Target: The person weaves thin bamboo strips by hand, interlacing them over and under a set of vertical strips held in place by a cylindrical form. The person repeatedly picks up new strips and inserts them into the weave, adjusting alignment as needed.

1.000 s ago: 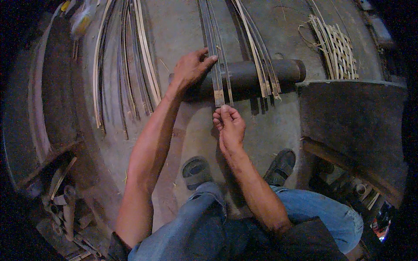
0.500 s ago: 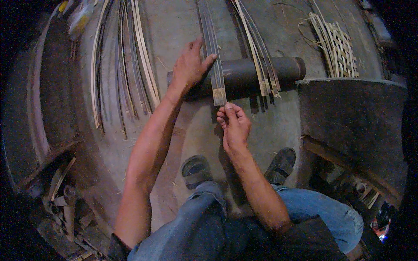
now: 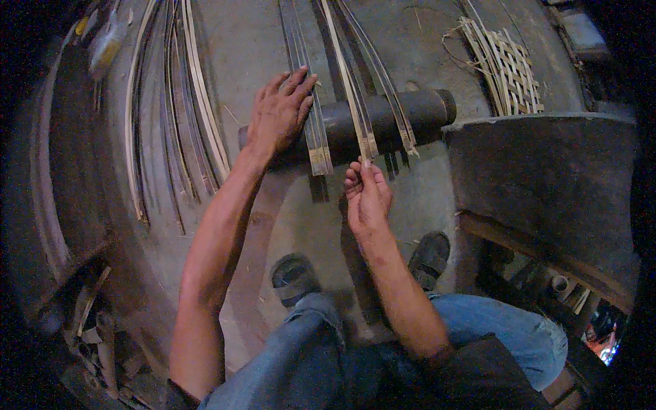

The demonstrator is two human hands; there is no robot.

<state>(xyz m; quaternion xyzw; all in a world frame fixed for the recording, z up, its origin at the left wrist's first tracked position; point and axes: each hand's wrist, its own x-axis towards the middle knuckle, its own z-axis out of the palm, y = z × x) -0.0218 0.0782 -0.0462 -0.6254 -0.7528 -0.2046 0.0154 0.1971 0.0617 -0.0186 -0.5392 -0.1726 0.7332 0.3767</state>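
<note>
A dark cylinder (image 3: pixel 427 109) lies crosswise on the floor, with bamboo strips running over it. My left hand (image 3: pixel 279 113) rests open, its fingers on the edge of a flat group of dark strips (image 3: pixel 317 140) whose pale cut ends point toward me. To the right of that group, my right hand (image 3: pixel 370 195) pinches the near end of a bamboo strip (image 3: pixel 357 102), pale along one side, between thumb and fingers. Farther right, another narrow pair of strips (image 3: pixel 393 96) lies over the cylinder, touched by neither hand.
More long strips (image 3: pixel 198 102) lie on the floor at the left. A partly woven piece of pale strips (image 3: pixel 509 72) is at the far right, behind a dark curved panel (image 3: pixel 540 171). Another dark panel (image 3: pixel 75 150) stands at the left. My sandalled feet (image 3: pixel 295 277) are below the cylinder.
My right hand has left the ends of the middle group and now pinches a strip to its right. That strip has come apart from the right-hand bundle. My left hand stays near the middle group.
</note>
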